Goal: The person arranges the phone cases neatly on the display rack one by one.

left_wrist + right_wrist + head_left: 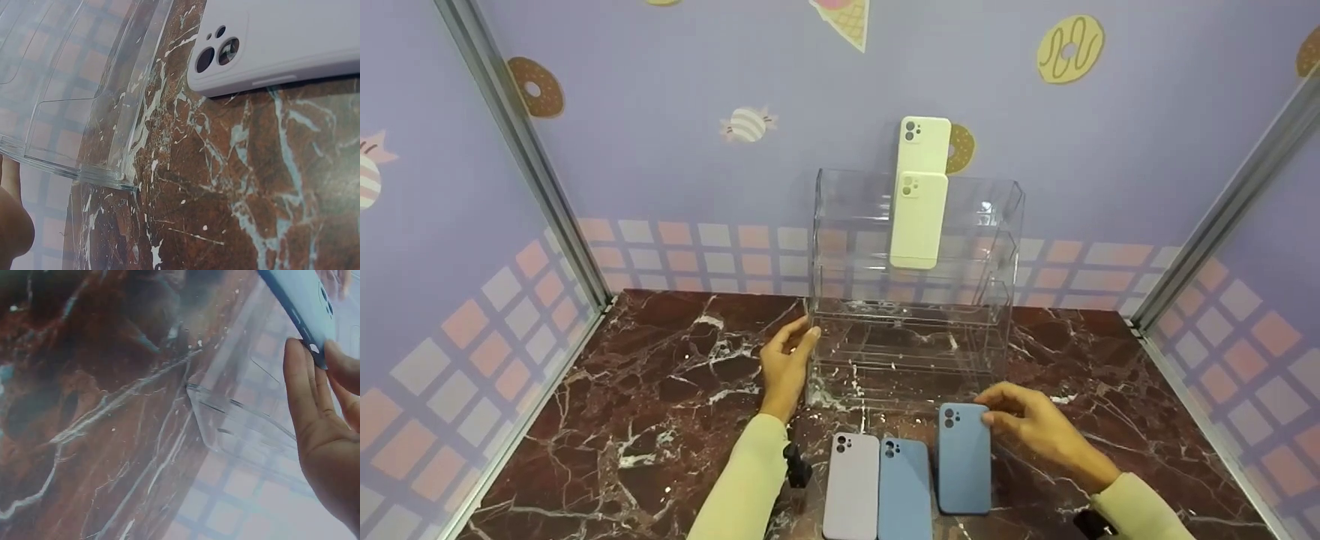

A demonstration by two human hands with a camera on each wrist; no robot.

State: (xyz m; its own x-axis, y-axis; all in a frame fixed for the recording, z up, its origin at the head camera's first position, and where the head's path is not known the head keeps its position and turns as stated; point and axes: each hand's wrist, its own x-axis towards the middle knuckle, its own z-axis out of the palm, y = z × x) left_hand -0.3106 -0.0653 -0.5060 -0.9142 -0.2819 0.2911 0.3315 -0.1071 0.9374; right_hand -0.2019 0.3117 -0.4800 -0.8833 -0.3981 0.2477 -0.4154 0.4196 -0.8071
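My right hand [1046,426] pinches a blue phone case [964,461] at its upper right edge, thumb and fingers on either side. The right wrist view shows this case [301,304] tilted above the table. My left hand [786,367] rests its fingertips against the left side of a clear tiered display rack [911,315]; part of that hand shows at the edge of the left wrist view. Two cream phone cases, an upper one [924,139] and a lower one [919,225], stand one before the other in the rack's upper tiers.
A pale lilac phone case [851,487] and a second blue phone case [905,491] lie side by side on the dark red marbled table [682,420] before the rack. Patterned purple walls [675,150] with metal corner posts [521,142] enclose the back and sides.
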